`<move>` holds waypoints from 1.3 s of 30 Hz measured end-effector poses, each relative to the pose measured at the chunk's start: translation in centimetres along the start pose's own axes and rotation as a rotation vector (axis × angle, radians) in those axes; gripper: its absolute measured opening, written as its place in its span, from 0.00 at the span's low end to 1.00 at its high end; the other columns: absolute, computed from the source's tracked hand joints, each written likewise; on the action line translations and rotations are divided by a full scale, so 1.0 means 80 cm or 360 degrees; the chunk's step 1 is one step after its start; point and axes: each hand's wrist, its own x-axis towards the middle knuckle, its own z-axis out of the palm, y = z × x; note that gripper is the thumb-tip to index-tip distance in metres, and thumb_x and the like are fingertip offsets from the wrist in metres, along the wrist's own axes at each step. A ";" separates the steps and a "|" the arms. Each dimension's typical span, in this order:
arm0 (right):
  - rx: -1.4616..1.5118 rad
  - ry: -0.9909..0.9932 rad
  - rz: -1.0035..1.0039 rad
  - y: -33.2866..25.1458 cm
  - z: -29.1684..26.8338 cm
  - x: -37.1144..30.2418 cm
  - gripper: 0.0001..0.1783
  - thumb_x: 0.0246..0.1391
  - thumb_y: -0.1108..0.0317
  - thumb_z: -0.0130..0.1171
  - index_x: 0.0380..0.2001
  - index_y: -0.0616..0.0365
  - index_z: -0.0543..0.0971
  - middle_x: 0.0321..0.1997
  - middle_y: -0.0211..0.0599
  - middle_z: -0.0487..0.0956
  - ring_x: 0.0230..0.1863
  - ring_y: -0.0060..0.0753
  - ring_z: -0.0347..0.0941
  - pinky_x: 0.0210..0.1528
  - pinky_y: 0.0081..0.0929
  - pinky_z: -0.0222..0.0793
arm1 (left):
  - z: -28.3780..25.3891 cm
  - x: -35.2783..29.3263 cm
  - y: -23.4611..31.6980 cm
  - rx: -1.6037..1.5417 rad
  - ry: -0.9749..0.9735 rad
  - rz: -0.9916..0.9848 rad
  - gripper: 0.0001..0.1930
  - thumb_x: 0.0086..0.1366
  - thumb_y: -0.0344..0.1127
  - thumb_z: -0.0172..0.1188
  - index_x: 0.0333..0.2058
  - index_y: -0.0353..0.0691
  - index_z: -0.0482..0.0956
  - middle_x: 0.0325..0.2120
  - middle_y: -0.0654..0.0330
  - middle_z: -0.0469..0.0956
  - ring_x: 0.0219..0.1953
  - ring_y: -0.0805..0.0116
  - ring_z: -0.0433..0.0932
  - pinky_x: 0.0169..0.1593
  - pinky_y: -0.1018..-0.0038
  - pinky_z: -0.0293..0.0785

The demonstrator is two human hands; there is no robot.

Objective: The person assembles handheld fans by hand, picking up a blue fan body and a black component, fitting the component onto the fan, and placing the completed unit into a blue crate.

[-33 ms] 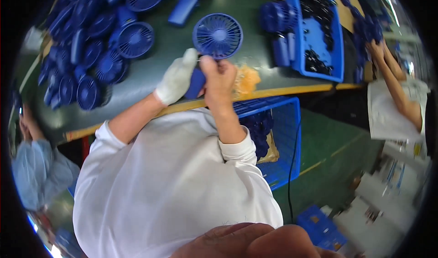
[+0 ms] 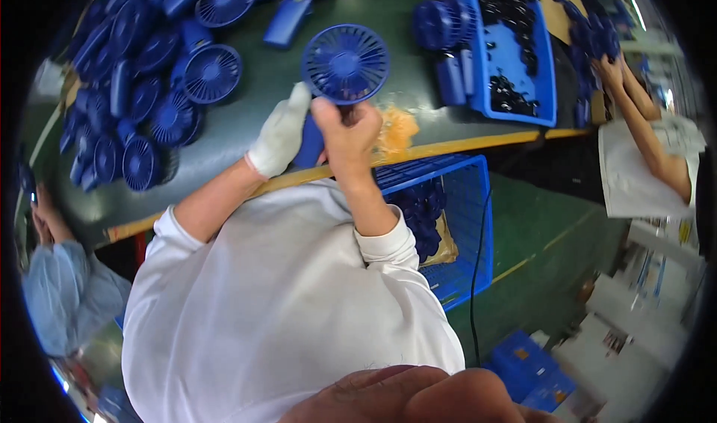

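Observation:
A blue handheld fan [image 2: 346, 64] is held over the near edge of the table, its round grille facing up and away from me. My left hand [image 2: 279, 137], in a white glove, is closed around the fan's blue handle. My bare right hand [image 2: 348, 135] is closed at the neck just under the grille, thumb raised against it. Part of the handle is hidden behind both hands. Right of my right hand lies a small orange-yellow heap [image 2: 397, 130] on the table, its kind unclear. Another blue piece shaped like a fan handle [image 2: 287, 21] lies beyond my left hand.
Several blue fans [image 2: 175, 116] are piled at the left. A blue tray [image 2: 553, 87] with small black parts and a standing fan [image 2: 441, 27] are at the right. Below the table edge is a blue crate [image 2: 485, 221]. Co-workers' hands [image 2: 611, 72] work at both sides.
The fan's grille is a little nearer and larger in view. My right hand has shifted slightly, its thumb now up by the grille's lower rim. The whole view has moved slightly.

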 end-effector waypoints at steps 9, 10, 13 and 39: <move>-0.0931 0.0038 -0.0833 -0.067 -0.059 0.043 0.12 0.35 0.67 0.71 0.26 0.60 0.82 0.28 0.41 0.78 0.26 0.45 0.76 0.29 0.37 0.72 | -0.008 0.035 0.050 0.1720 0.0407 0.1265 0.16 0.64 0.44 0.54 0.41 0.37 0.78 0.34 0.47 0.79 0.41 0.49 0.78 0.43 0.59 0.74; -0.1285 0.0092 -0.0896 -0.074 -0.072 0.054 0.13 0.34 0.66 0.71 0.24 0.61 0.81 0.28 0.42 0.78 0.27 0.45 0.76 0.29 0.37 0.72 | -0.016 0.044 0.057 0.2036 0.0666 0.1479 0.18 0.60 0.46 0.60 0.40 0.37 0.78 0.36 0.51 0.79 0.42 0.51 0.77 0.45 0.61 0.74; -0.2064 0.0224 -0.1035 -0.089 -0.096 0.086 0.14 0.36 0.63 0.71 0.20 0.63 0.80 0.29 0.44 0.77 0.29 0.46 0.77 0.29 0.39 0.73 | -0.033 0.076 0.085 0.2519 0.0912 0.1409 0.22 0.57 0.50 0.62 0.40 0.36 0.76 0.39 0.50 0.78 0.45 0.51 0.75 0.46 0.61 0.75; -0.0830 0.0415 -0.1149 -0.142 -0.188 0.173 0.06 0.48 0.76 0.65 0.30 0.66 0.79 0.26 0.29 0.79 0.26 0.15 0.70 0.28 0.14 0.66 | -0.023 -0.002 0.039 0.1101 0.0251 0.0699 0.29 0.41 0.42 0.70 0.41 0.32 0.74 0.31 0.52 0.79 0.33 0.60 0.79 0.43 0.70 0.75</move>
